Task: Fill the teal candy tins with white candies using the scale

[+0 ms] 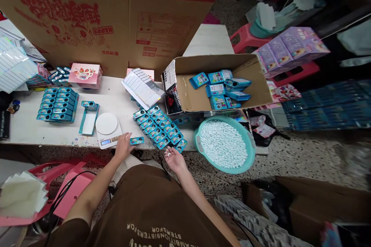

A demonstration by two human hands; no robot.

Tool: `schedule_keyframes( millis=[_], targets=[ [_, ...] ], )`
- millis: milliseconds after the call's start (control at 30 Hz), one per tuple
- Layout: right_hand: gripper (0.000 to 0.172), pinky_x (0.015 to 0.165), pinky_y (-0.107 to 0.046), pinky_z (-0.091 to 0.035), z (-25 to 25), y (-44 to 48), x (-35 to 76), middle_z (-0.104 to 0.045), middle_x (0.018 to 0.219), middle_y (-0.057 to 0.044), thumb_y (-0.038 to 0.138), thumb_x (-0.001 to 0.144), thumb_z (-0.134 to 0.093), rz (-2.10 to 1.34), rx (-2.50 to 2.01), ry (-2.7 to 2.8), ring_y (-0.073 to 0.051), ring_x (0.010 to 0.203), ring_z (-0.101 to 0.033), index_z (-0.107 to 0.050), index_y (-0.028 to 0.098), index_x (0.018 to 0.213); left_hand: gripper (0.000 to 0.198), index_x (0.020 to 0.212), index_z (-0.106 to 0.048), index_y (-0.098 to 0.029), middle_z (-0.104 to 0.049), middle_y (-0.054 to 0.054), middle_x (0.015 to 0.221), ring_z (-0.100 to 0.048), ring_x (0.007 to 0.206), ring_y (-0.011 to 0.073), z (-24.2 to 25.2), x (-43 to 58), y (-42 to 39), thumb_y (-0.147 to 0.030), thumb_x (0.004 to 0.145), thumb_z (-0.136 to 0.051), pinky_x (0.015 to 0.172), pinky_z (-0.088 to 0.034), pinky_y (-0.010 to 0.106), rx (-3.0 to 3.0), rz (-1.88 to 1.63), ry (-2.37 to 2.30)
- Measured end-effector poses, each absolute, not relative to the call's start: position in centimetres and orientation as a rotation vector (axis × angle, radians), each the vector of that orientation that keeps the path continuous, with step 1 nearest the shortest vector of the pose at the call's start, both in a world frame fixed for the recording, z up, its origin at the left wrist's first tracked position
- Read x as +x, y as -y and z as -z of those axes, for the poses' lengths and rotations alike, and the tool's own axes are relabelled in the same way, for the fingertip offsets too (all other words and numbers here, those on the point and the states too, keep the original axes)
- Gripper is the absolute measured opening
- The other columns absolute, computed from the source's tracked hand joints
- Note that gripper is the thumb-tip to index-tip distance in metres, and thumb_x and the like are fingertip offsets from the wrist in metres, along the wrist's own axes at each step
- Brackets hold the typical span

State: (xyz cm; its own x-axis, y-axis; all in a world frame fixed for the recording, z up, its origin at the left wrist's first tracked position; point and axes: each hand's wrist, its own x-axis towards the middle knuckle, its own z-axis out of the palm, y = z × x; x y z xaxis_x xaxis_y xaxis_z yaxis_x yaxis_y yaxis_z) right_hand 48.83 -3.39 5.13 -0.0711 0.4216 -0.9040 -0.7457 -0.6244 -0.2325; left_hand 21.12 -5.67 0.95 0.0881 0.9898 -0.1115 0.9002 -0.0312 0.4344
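Note:
My left hand is at the table's front edge, thumb and fingers closed on the left end of a small blue candy box. Just left of it stands a white digital scale with a round plate and a lit display. My right hand is palm up with fingers curled, a few small white candies in it. Right in front of that hand, rows of blue candy boxes with dark round holes lie side by side. A turquoise basin full of white candies sits to the right.
An open cardboard carton holds several blue boxes. Stacked blue boxes, a blue tray and a pink box stand left. A tall carton walls off the back. Pink stools flank the table.

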Motion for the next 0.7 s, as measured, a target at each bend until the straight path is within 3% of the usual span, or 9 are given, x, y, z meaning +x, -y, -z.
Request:
schedule_keyframes(
  millis=[133, 300, 433, 700],
  targets=[
    [0.015, 0.047, -0.017, -0.049, -5.0, 3.6, 49.3, -0.059, 0.059, -0.001, 0.015, 0.085, -0.047, -1.793, -1.398, -0.392, -0.009, 0.052, -0.057, -0.058, 0.017, 0.076, 0.047, 0.124, -0.044, -0.013, -0.037, 0.019, 0.139, -0.037, 0.124, 0.0320, -0.4, 19.1, 10.2, -0.036, 0.083, -0.049, 0.097, -0.034, 0.046, 1.832, -0.297, -2.162],
    [0.013, 0.047, -0.017, -0.050, -4.7, 3.6, 49.0, -0.058, 0.060, 0.000, 0.015, 0.084, -0.048, -1.820, -1.413, -0.371, -0.009, 0.052, -0.057, -0.058, 0.017, 0.077, 0.033, 0.109, -0.053, -0.016, -0.025, 0.016, 0.148, -0.041, 0.117, 0.0345, -0.2, 18.2, 12.6, -0.035, 0.084, -0.046, 0.089, -0.037, 0.048, 1.785, -0.097, -2.219],
    [0.011, 0.047, -0.016, -0.049, -4.6, 3.7, 48.7, -0.058, 0.060, 0.000, 0.016, 0.084, -0.049, -1.840, -1.413, -0.351, -0.009, 0.052, -0.057, -0.058, 0.017, 0.078, 0.027, 0.101, -0.056, -0.016, -0.032, 0.016, 0.145, -0.044, 0.114, 0.0343, 0.0, 18.1, 11.7, -0.033, 0.084, -0.044, 0.088, -0.036, 0.049, 1.814, -0.021, -2.191],
    [0.018, 0.046, -0.017, -0.048, -4.8, 4.0, 48.8, -0.058, 0.058, -0.001, 0.016, 0.087, -0.043, -1.795, -1.443, -0.390, -0.009, 0.051, -0.057, -0.058, 0.016, 0.077, 0.031, 0.103, -0.058, -0.010, -0.040, 0.020, 0.139, -0.047, 0.110, 0.0343, 1.1, 17.7, 10.6, -0.016, 0.080, -0.038, 0.086, -0.036, 0.049, 1.856, 0.041, -2.163]
  ],
)
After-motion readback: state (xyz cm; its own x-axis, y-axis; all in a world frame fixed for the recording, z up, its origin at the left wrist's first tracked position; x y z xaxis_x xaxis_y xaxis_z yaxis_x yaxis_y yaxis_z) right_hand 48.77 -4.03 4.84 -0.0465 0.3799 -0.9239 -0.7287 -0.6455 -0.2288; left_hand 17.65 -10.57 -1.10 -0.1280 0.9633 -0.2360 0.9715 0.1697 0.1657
